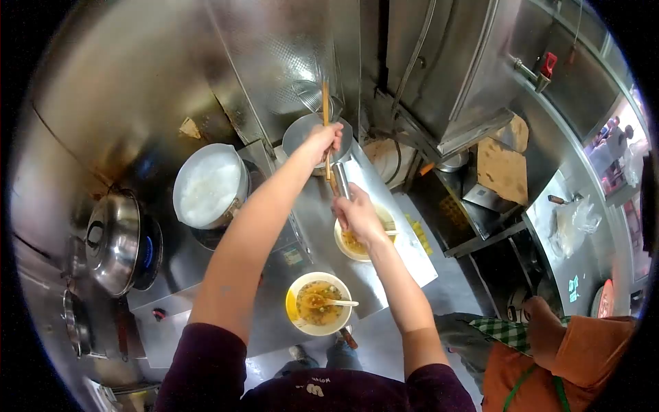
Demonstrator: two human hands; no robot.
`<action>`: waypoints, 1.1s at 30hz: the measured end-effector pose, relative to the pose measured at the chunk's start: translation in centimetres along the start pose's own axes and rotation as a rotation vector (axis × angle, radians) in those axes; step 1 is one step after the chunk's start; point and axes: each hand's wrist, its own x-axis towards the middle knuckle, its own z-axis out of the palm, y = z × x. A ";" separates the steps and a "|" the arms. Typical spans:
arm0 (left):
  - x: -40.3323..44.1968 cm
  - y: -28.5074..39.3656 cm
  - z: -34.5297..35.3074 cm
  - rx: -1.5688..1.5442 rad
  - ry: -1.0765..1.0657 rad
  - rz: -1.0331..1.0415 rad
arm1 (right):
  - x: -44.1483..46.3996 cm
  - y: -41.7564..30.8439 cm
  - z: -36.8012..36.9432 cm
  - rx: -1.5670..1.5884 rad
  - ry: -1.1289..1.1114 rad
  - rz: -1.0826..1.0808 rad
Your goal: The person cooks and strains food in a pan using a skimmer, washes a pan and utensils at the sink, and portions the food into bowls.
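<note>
My left hand (324, 143) is closed around long wooden chopsticks (325, 99), above the round grey pan (298, 133) at the back. A shiny metal cylinder (342, 180), whose full shape I cannot make out, is gripped in my right hand (358, 216). Under that hand stands a pale bowl (353, 255) with yellowish food and a spoon, partly covered by the hand and wrist. Closer to my body, a white and yellow bowl (294, 317) holds broth with green bits and a white spoon (341, 303).
On the left, a pot of white, foamy contents (208, 184) stands by a lidded steel wok (113, 237) over a blue flame (148, 253). A wire strainer (309, 93) is at the back. A co-worker in orange (508, 371) stands at right, near cardboard (502, 168).
</note>
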 end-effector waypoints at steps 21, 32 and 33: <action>11.0 -11.3 -4.2 0.999 0.632 0.087 | 15.0 7.5 -5.8 -0.945 0.149 -0.153; 20.2 -16.1 -9.0 0.863 0.397 -0.092 | 12.9 6.4 -6.5 -0.483 0.162 -0.376; 19.3 -15.2 -8.6 0.843 0.343 -0.059 | 11.6 5.7 -6.0 -0.441 0.148 -0.362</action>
